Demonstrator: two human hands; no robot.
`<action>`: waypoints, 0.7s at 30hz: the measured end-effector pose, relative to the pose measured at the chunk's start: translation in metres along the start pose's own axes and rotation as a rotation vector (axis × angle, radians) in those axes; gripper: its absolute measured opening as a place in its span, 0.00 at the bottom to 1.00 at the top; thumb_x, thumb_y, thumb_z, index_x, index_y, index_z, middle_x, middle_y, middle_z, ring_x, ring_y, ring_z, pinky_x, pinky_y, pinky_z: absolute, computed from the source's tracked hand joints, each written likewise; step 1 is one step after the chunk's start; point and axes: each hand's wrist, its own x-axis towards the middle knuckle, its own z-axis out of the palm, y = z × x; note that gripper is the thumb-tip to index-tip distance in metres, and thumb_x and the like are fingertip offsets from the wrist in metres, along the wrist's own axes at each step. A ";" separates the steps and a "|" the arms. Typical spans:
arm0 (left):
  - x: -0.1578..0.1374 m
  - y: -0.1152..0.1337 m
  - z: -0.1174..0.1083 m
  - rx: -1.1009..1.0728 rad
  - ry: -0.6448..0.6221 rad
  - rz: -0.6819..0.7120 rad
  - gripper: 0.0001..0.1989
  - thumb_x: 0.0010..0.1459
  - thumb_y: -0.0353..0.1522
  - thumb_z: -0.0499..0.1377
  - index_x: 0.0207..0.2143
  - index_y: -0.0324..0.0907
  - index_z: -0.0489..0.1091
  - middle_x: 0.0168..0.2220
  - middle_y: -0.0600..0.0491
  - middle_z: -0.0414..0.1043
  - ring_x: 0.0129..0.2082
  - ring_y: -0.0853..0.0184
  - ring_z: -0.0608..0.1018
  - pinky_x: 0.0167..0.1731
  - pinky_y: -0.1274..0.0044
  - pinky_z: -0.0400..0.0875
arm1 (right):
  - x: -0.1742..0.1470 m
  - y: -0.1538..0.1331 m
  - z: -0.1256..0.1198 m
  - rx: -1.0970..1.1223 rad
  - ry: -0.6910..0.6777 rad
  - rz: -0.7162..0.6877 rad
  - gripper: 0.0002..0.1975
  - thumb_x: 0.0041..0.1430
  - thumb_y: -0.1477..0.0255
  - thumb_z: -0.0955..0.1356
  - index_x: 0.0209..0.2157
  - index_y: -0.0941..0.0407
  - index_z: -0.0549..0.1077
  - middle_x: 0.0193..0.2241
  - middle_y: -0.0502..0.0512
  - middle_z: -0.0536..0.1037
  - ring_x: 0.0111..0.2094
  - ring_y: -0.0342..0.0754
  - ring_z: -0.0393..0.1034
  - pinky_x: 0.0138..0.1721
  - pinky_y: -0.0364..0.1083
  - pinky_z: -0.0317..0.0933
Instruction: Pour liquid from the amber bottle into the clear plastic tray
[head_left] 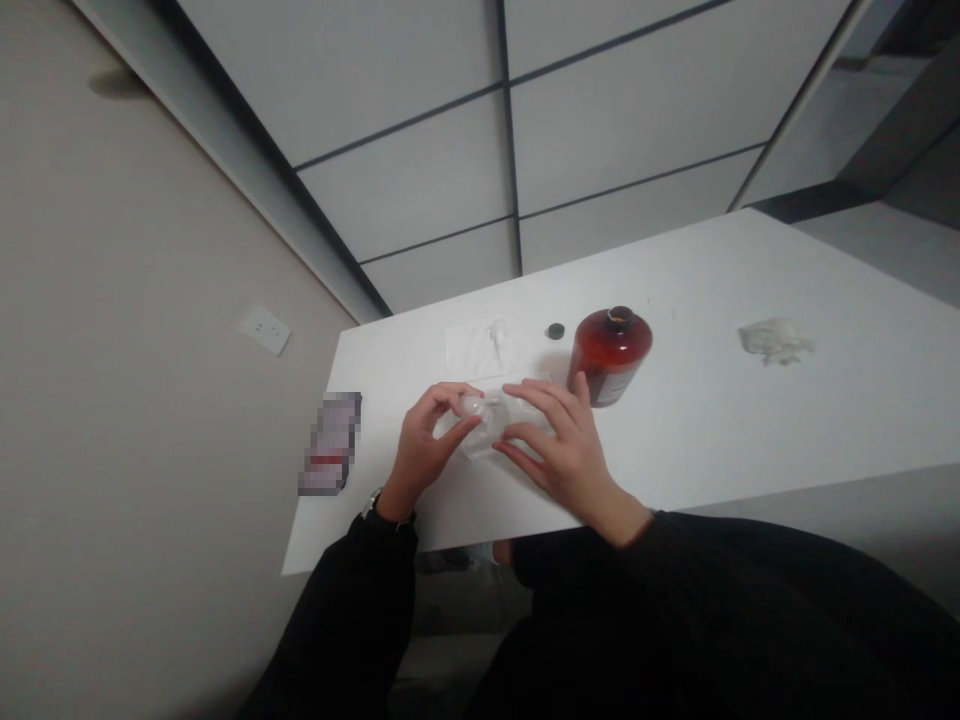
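The left hand (pixel 422 445) pinches the rounded end of a clear container (pixel 487 418) between thumb and fingers. The right hand (pixel 570 447) curves round its other side, thumb and fingers apart; the clear walls blend into the white behind, so I cannot tell whether it grips or only touches. The fingers hide part of the container, which is just above or on the table, near its front edge.

Pale cabinet doors (pixel 420 85) rise behind, cut off at the top. The white table (pixel 750 430) runs out of view at the right. Dark sleeves (pixel 341 610) leave the bottom edge, and what lies between them under the table is too dim to name. A brown bottle (pixel 609 342) stands uncapped beyond the right hand, whose fingers cover a little of its base; its label is unreadable. A blurred-out flat object (pixel 330 445) lies at the left edge. A thin white sheet (pixel 461 350) bears something small and indistinct. Crumpled tissue (pixel 776 342) lies well to the right. A small black cap (pixel 556 330) sits just beside the bottle.
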 end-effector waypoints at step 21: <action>-0.002 -0.009 -0.004 0.029 -0.076 -0.040 0.39 0.54 0.42 0.76 0.65 0.51 0.66 0.54 0.47 0.71 0.58 0.56 0.77 0.58 0.62 0.75 | -0.002 0.006 0.004 0.024 -0.015 0.054 0.19 0.67 0.53 0.72 0.51 0.51 0.75 0.57 0.63 0.81 0.59 0.59 0.72 0.71 0.71 0.52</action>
